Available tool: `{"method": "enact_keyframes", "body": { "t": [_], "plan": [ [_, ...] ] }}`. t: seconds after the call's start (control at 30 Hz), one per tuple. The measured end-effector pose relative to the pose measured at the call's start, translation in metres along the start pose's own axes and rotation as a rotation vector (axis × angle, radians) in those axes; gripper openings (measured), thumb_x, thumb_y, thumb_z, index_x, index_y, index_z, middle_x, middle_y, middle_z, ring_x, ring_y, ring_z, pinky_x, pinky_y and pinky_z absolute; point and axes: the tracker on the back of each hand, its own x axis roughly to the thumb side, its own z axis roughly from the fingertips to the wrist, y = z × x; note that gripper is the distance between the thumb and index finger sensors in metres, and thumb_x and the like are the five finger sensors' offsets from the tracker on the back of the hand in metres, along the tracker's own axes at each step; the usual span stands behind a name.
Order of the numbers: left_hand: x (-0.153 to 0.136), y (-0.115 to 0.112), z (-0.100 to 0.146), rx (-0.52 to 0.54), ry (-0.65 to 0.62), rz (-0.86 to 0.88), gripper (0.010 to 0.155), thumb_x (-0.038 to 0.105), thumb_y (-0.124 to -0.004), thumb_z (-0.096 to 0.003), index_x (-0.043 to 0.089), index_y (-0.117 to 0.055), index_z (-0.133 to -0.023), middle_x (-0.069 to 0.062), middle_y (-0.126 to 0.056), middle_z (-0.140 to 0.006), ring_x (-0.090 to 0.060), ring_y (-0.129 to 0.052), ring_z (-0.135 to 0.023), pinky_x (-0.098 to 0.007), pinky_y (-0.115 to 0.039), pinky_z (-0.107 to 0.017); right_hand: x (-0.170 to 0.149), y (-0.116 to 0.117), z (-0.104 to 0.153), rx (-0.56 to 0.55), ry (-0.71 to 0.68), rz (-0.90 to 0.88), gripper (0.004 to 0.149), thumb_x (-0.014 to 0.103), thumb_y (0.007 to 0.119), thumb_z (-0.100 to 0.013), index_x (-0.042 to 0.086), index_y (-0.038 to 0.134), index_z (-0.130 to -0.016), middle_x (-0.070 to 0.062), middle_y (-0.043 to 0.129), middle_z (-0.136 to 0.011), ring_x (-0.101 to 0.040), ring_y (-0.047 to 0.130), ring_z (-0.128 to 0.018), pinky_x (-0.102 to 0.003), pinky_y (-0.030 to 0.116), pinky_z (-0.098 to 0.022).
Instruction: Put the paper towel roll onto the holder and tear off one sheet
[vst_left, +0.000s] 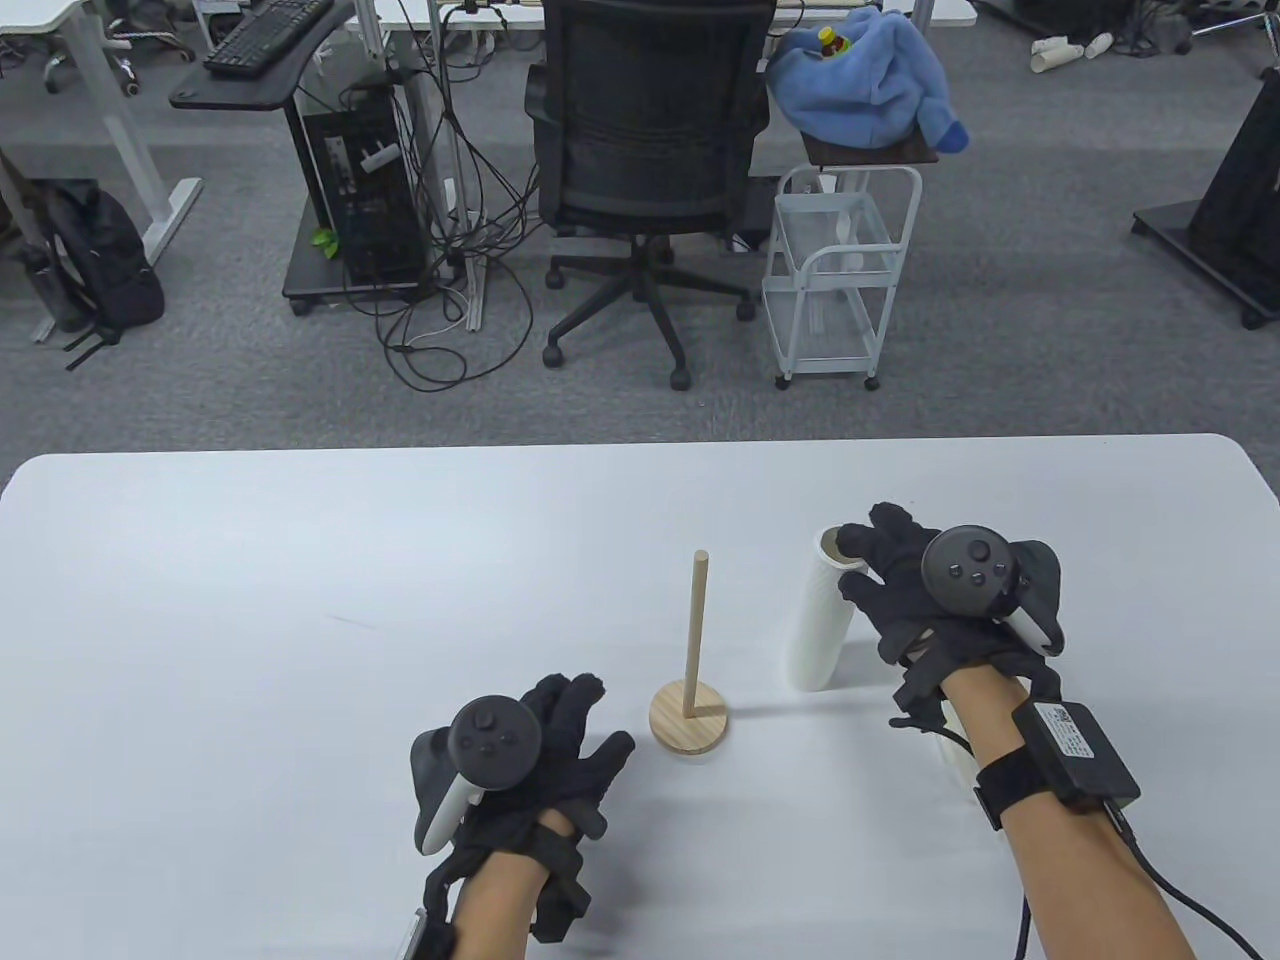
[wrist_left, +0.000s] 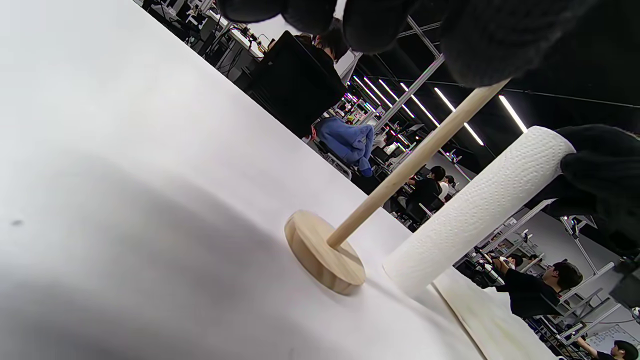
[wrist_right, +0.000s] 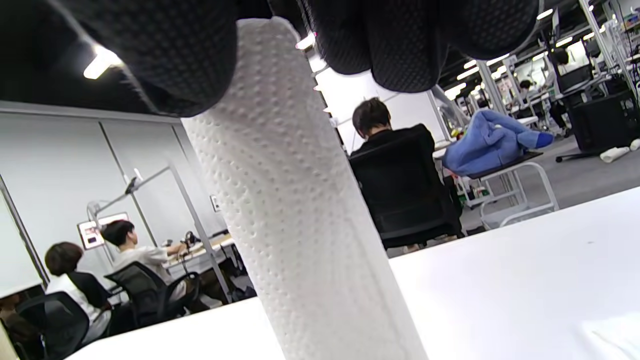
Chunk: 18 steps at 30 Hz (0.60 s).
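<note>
White table (vst_left: 250, 600), seen from above. Wooden holder (vst_left: 690, 715) stands upright near the middle of the table: round base flat on the surface, thin post (vst_left: 696, 630) bare.

Paper towel roll (vst_left: 823, 615) stands on end on the table to the right of the holder, apart from it, not on the post. The hollow core shows at its top end. In the left wrist view the roll (wrist_left: 475, 210) and holder (wrist_left: 325, 252) stand side by side with a gap between the base and the foot of the roll.

Right hand (vst_left: 915, 590): fingers curled over the top end of the roll, gripping it from the right side. In the right wrist view the gloved fingers (wrist_right: 380, 40) wrap the upper end of the roll (wrist_right: 300, 210), thumb on one side and the other fingers on the opposite side. Foot of the roll appears to rest on the table; contact at the very bottom is cut off in that view.

Left hand (vst_left: 545, 755): near and left of the holder, fingers loosely spread and relaxed, holding nothing, just short of the base without touching it.

Far side, beyond the table: black office chair (vst_left: 650, 140), white wire cart (vst_left: 840, 280) with a blue cloth (vst_left: 870, 80) heaped on top.
</note>
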Motion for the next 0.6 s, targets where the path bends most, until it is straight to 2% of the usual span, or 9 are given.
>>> {"method": "enact_keyframes", "body": {
  "t": [0.07,0.23,0.6],
  "plan": [
    [0.000,0.000,0.000,-0.002,0.000,0.000,0.071,0.054,-0.074,-0.0482,0.025,-0.047,-0.107,-0.010,-0.035,-0.111,-0.045,-0.037,-0.105,-0.068,-0.034,-0.073,0.002,0.001,0.000,-0.031,-0.023,0.022,0.047,0.038,0.082,-0.047,0.029,0.070,-0.092,-0.018,0.066,-0.102,-0.042,0.078,-0.081,-0.055,0.064,-0.059],
    [0.000,0.000,0.000,-0.003,0.002,0.005,0.071,0.054,-0.074,-0.0482,0.025,-0.047,-0.107,-0.010,-0.034,-0.111,-0.045,-0.037,-0.105,-0.068,-0.034,-0.073,0.006,-0.006,0.002,-0.046,-0.022,0.045,0.045,0.039,0.082,-0.047,0.030,0.071,-0.090,-0.018,0.067,-0.100,-0.040,0.078,-0.078,-0.053,0.063,-0.059],
    [-0.001,0.001,0.004,0.014,-0.002,0.007,0.071,0.053,-0.074,-0.0483,0.024,-0.047,-0.107,-0.010,-0.035,-0.111,-0.046,-0.038,-0.104,-0.068,-0.035,-0.072,0.045,-0.053,0.003,-0.102,-0.069,0.056,0.045,0.041,0.081,-0.048,0.029,0.071,-0.090,-0.019,0.068,-0.098,-0.040,0.080,-0.074,-0.053,0.064,-0.058]
  ]
}}
